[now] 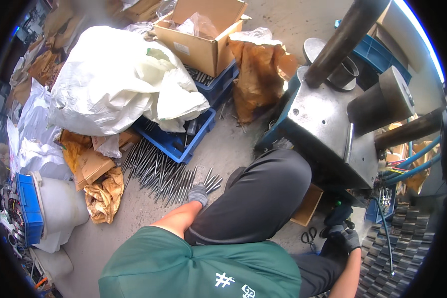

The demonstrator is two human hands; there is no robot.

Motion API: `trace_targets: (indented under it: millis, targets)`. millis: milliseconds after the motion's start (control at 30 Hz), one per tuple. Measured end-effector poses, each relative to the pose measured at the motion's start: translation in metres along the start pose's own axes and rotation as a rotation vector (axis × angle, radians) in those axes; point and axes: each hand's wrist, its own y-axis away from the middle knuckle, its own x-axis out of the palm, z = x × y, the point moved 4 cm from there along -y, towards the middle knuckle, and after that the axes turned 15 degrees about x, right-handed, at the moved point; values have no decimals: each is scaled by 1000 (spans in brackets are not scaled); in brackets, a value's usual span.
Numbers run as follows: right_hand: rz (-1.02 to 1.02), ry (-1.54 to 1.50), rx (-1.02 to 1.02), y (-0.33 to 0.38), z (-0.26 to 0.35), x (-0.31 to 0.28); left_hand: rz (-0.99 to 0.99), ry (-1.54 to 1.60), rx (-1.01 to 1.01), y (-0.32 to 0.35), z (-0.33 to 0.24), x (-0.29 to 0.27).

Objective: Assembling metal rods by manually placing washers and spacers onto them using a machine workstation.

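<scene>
My left hand (197,193), in a grey glove, reaches down to the floor at the near edge of a spread of thin dark metal rods (154,171). A few rods (212,182) lie fanned just right of its fingers. The fingertips are hidden, so whether they grip a rod does not show. Over on the right, my right hand (350,239), also gloved in grey, is low beside my dark trouser leg and shoe. Its fingers look curled against something dark that I cannot make out. Black-handled scissors (309,235) lie on the floor left of it.
Beyond the rods stand a blue crate (181,155), a big white sack (109,79), an open cardboard box (196,47) and a brown paper sack (258,79). A heavy steel machine (328,119) rises close at the right. Stacked metal pieces (407,243) fill the lower right.
</scene>
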Motion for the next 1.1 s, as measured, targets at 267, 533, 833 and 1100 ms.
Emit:
trace_targets:
  millis: [267, 533, 833, 1100]
  targets:
    - [71, -55, -63, -57, -70, 6, 123, 97, 12, 2, -15, -21]
    - [444, -820, 361, -65, -29, 49, 48, 955, -164, -19, 36, 19]
    - [116, 899, -312, 24, 74, 15, -343, 957, 359, -32, -62, -179]
    - [208, 918, -303, -23, 25, 23, -259, 888, 861, -10, -293, -381]
